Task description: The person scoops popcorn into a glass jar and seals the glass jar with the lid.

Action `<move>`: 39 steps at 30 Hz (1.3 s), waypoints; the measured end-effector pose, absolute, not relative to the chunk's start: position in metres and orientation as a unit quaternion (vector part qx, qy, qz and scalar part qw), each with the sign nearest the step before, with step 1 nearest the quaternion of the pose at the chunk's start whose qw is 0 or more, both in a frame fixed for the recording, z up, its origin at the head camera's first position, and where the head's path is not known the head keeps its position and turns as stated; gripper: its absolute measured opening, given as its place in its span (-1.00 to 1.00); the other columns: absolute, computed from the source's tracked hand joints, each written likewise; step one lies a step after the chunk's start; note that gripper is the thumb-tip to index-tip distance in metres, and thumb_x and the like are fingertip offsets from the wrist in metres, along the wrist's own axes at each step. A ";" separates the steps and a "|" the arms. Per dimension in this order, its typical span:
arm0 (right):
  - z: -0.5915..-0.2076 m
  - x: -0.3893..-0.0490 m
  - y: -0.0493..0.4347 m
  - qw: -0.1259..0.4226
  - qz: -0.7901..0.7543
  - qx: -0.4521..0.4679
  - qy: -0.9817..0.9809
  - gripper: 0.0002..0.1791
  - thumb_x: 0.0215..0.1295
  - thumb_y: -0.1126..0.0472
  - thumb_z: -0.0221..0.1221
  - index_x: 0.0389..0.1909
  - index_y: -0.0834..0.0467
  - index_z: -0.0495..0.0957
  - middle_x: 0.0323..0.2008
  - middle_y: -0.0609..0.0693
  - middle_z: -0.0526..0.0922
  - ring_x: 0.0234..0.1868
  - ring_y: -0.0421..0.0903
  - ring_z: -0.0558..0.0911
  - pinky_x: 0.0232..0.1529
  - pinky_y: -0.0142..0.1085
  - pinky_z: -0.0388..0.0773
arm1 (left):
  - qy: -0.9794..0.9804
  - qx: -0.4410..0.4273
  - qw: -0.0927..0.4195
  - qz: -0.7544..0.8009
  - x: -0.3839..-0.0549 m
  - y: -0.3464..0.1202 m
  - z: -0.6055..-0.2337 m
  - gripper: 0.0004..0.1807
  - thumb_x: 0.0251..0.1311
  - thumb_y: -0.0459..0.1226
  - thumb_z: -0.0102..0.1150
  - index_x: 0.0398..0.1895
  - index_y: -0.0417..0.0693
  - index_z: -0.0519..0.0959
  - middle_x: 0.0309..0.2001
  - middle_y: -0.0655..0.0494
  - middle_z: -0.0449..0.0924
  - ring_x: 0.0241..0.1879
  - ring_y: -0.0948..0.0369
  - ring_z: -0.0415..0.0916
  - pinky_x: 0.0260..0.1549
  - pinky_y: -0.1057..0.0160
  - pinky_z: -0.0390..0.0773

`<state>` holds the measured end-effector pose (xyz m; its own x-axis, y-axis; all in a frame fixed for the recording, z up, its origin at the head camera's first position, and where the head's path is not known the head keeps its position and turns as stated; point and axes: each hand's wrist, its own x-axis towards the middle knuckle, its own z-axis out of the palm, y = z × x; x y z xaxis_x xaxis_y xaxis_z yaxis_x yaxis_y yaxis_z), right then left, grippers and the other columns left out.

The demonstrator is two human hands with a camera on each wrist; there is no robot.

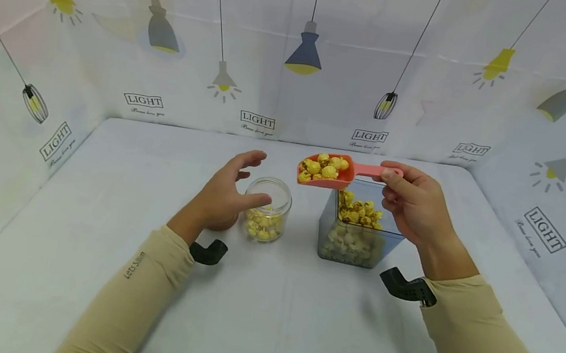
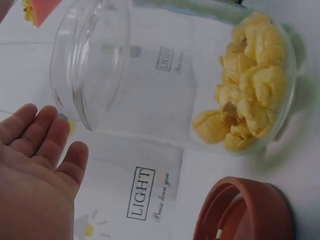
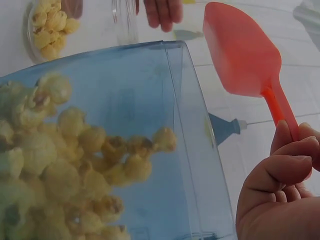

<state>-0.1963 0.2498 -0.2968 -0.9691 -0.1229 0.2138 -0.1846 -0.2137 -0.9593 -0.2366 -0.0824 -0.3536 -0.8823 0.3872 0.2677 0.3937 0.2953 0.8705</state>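
Note:
In the head view my right hand (image 1: 413, 200) pinches the handle of a red-pink scoop (image 1: 348, 175) heaped with yellow popcorn (image 1: 323, 168). The scoop is level, above the near-left part of a bluish clear bin (image 1: 393, 244) holding more popcorn (image 1: 357, 211). My left hand (image 1: 223, 193) is beside a clear glass jar (image 1: 288, 200), fingers spread and holding nothing. Popcorn (image 2: 252, 80) lies in the bottom of the jar, seen in the left wrist view. The jar's mouth has no lid on it.
A reddish-brown round lid (image 2: 245, 210) lies on the table beside the jar, mostly hidden behind my left hand in the head view. The white table (image 1: 267, 314) meets a lamp-printed backdrop (image 1: 257, 34) at its back and sides.

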 end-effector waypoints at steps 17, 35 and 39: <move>-0.290 -0.208 0.213 -0.008 0.674 0.076 -0.735 -0.63 0.51 0.23 0.11 0.16 0.42 0.43 -0.36 -0.03 0.60 -0.45 -0.17 0.33 -0.48 -0.43 0.32 | -0.803 -0.218 -0.085 -0.549 -0.245 -0.089 -0.383 -0.01 0.06 -0.07 0.49 0.52 -0.06 0.17 0.47 0.01 0.21 0.41 0.00 0.20 0.31 -0.11 0.31; -0.281 -0.212 0.194 -0.002 0.517 0.071 -0.853 -0.62 0.48 0.13 0.16 0.15 0.30 0.55 -0.22 0.28 0.55 -0.40 -0.05 0.40 -0.51 -0.40 0.36 | -0.802 -0.196 -0.118 -0.552 -0.243 -0.086 -0.388 0.00 0.10 -0.12 0.49 0.54 -0.04 0.13 0.47 0.02 0.18 0.32 -0.11 0.33 0.21 -0.01 0.46; -0.278 -0.212 0.191 0.006 0.486 0.077 -0.870 -0.63 0.48 0.12 0.16 0.13 0.28 0.58 -0.15 0.19 0.62 -0.27 0.05 0.46 -0.41 -0.38 0.45 | -0.805 -0.192 -0.116 -0.549 -0.243 -0.085 -0.390 -0.01 0.08 -0.10 0.50 0.53 -0.01 0.15 0.46 0.06 0.20 0.30 -0.07 0.35 0.19 0.01 0.47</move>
